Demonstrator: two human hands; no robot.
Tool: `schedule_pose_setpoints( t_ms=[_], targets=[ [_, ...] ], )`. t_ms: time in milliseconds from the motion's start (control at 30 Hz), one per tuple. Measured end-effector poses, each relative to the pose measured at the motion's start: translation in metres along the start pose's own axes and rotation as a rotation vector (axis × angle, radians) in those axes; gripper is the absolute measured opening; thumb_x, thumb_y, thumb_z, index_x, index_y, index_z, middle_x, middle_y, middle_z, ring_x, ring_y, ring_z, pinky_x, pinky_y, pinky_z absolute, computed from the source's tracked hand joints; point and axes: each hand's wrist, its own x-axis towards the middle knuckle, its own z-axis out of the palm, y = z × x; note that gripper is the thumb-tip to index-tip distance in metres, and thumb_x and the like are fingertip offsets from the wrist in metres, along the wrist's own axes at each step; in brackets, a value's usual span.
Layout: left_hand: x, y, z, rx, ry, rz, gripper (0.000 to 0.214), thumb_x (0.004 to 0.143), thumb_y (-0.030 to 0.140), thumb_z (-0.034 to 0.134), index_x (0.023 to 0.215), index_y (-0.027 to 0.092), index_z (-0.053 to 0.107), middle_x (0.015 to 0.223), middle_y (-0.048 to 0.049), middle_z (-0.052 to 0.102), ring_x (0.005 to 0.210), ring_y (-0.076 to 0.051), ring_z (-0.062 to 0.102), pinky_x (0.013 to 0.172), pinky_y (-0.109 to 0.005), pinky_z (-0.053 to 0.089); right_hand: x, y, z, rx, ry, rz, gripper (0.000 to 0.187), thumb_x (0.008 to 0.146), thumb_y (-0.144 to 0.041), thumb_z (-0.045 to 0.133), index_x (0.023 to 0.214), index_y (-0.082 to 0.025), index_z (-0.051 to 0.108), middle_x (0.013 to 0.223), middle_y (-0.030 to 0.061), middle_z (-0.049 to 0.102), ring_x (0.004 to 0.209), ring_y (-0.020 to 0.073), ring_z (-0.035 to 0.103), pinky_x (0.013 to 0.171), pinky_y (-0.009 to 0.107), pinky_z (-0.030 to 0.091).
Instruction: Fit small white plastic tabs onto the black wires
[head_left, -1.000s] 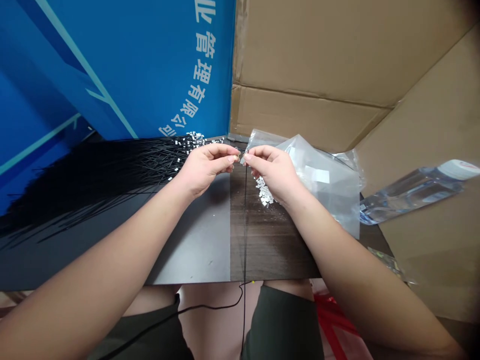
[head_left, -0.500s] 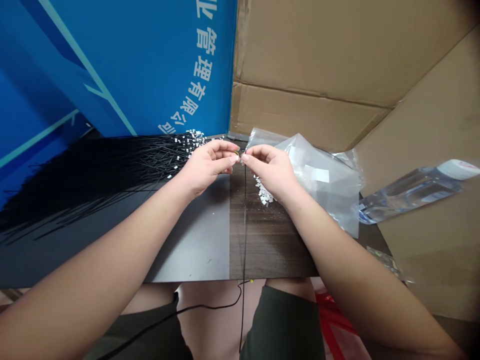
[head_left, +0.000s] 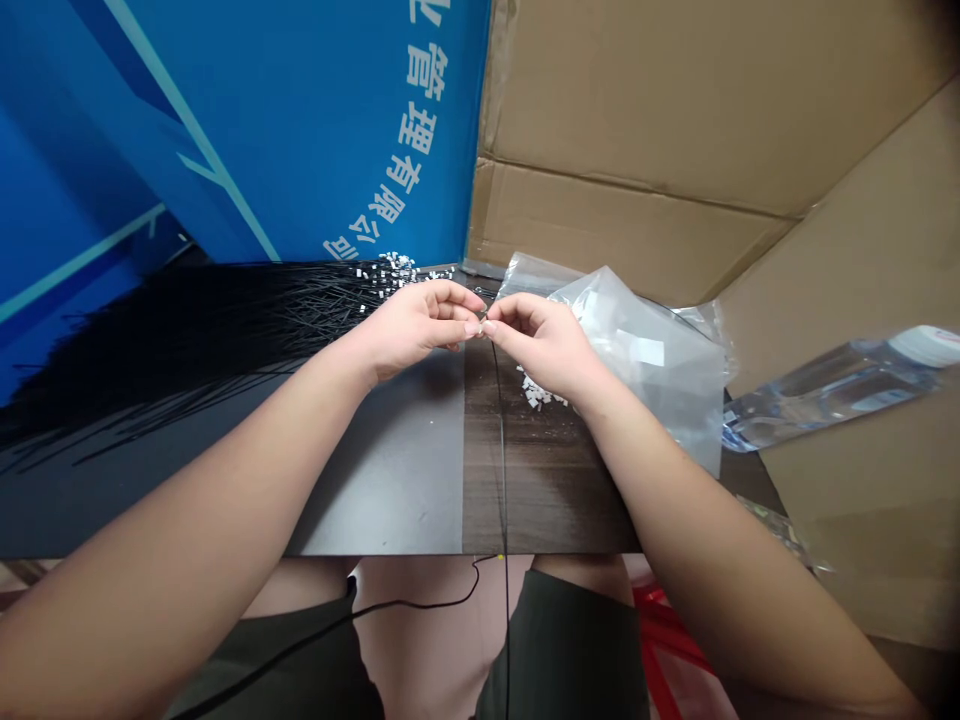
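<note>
My left hand (head_left: 427, 318) and my right hand (head_left: 541, 337) meet above the table, each closed in a pinch with the fingertips touching or nearly so. From the right fingertips a thin black cord (head_left: 501, 430) hangs down over the table's front edge. Something small sits between the left thumb and forefinger; its kind is too small to make out. Just below the right hand lies a pile of small white pieces (head_left: 538, 393). Beyond the left hand spreads a big bundle of black cords (head_left: 195, 320), many with white bits at their ends.
Behind my right hand lies a clear plastic bag (head_left: 675, 400) with a white label. A water bottle (head_left: 832, 390) lies tilted at the right by a cardboard wall (head_left: 637, 120). A blue panel (head_left: 315, 110) stands behind the bundle. Another black cable (head_left: 390, 604) runs below the table edge (head_left: 390, 554).
The fingertips of both hands have come closer together. The hanging cord has swung to the right at its lower part. The view has shifted slightly.
</note>
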Motion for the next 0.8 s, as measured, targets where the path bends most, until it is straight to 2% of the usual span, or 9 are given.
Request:
schedule_pose_setpoints(
  t_ms=[200,400,633,800],
  targets=[
    [0.0011,-0.0045,0.0051,-0.091,0.046,-0.026,0.035,0.074,0.024,0.093,0.101,0.014,0.074,0.092,-0.0068,0.076,0.076,-0.013,0.067,0.069,-0.027,0.052,-0.0015,0.0005,-0.0008,-0.063,0.000,-0.063,0.011,0.094,-0.033,0.067,0.092,-0.022,0.064,0.091,0.0011,0.070,0.078,0.0163,0.058,0.074,0.033,0.044],
    [0.0005,-0.0047,0.0094,-0.166,0.065,-0.030,0.032,0.072,0.026,0.095,0.093,0.014,0.075,0.089,-0.0054,0.074,0.071,-0.011,0.063,0.067,-0.026,0.053,-0.0024,0.0025,0.0013,-0.082,0.016,-0.073,0.010,0.097,-0.031,0.063,0.091,-0.023,0.060,0.093,0.0009,0.069,0.081,0.0169,0.058,0.077,0.033,0.044],
    [0.0011,-0.0067,0.0074,-0.131,0.021,-0.030,0.031,0.075,0.037,0.093,0.089,0.015,0.077,0.091,-0.0064,0.076,0.065,-0.009,0.060,0.065,-0.027,0.052,-0.0008,0.0058,0.0043,0.003,0.054,0.000,0.012,0.095,-0.033,0.066,0.091,-0.023,0.060,0.088,0.0008,0.070,0.076,0.0152,0.057,0.072,0.032,0.042],
    [0.0006,-0.0075,0.0069,-0.011,0.043,0.051,0.031,0.077,0.040,0.092,0.089,0.015,0.077,0.090,-0.0070,0.076,0.068,-0.011,0.061,0.070,-0.029,0.052,0.0016,0.0053,0.0035,0.061,0.064,0.087,0.015,0.091,-0.034,0.070,0.089,-0.021,0.062,0.081,-0.0004,0.065,0.070,0.0130,0.053,0.068,0.031,0.040]
  ],
)
